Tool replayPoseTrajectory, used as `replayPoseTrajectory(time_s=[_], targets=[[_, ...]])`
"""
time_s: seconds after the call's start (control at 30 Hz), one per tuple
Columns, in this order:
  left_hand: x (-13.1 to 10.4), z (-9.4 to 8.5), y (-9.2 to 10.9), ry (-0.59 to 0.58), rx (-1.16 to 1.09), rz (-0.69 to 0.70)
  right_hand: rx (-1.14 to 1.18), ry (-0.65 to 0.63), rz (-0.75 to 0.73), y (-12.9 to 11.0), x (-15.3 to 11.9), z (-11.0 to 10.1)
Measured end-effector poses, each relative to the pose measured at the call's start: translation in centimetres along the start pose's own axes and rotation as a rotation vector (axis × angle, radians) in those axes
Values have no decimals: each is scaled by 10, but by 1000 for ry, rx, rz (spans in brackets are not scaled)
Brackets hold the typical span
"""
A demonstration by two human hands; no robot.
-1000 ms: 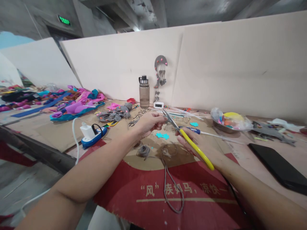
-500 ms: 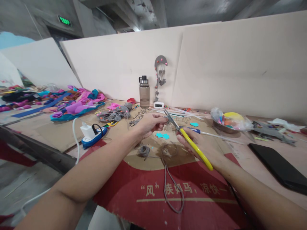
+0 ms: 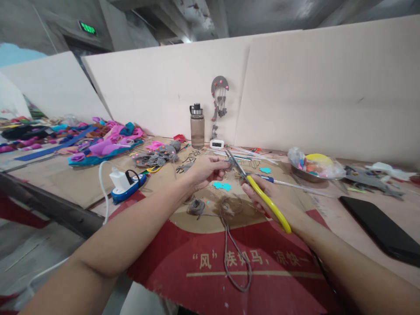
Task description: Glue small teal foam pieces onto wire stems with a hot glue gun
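Note:
My left hand point(image 3: 207, 170) pinches a small grey felt piece point(image 3: 230, 163) between thumb and fingertips. My right hand point(image 3: 260, 192) grips yellow-handled scissors point(image 3: 267, 202), whose blades point up and left, right beside the felt piece. Whether the blades touch the felt, I cannot tell. Turquoise flower-shaped pieces point(image 3: 222, 186) lie on the cardboard below the hands, and another turquoise piece point(image 3: 265, 170) lies farther right. A coil of grey cord point(image 3: 196, 207) rests below my left hand, with a long loop of cord point(image 3: 248, 273) running toward me.
Behind the hands stand a water bottle point(image 3: 197, 127) and a small white clock point(image 3: 217, 144). A grey felt moon hanging point(image 3: 219, 83) leans on the board. Left lies a blue power strip point(image 3: 128, 189); right, a metal bowl point(image 3: 310, 176) and a black phone point(image 3: 377, 225).
Both hands stay nearly in place. The scissor blades and the felt piece have shifted only slightly; the cord and turquoise pieces have not moved.

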State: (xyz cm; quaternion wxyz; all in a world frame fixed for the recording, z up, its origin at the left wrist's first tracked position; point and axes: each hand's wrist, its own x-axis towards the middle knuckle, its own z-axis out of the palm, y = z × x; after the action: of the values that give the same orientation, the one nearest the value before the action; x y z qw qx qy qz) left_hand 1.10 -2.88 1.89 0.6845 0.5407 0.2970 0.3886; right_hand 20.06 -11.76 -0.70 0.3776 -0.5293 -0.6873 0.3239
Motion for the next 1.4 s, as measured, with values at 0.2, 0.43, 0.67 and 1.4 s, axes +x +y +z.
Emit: replayPoseTrajectory(time_s=[0.2, 0.43, 0.67, 1.4], targets=[[1, -2, -2, -22, -21, -16, 77, -32, 47, 8, 1, 1], [4, -2, -7, -42, -66, -22, 199, -65, 93, 2, -3, 3], [3, -1, -6, -70, -78, -36, 198, -33, 95, -5, -4, 3], [-1, 4, -7, -59, -16, -24, 263, 43, 99, -1, -1, 6]])
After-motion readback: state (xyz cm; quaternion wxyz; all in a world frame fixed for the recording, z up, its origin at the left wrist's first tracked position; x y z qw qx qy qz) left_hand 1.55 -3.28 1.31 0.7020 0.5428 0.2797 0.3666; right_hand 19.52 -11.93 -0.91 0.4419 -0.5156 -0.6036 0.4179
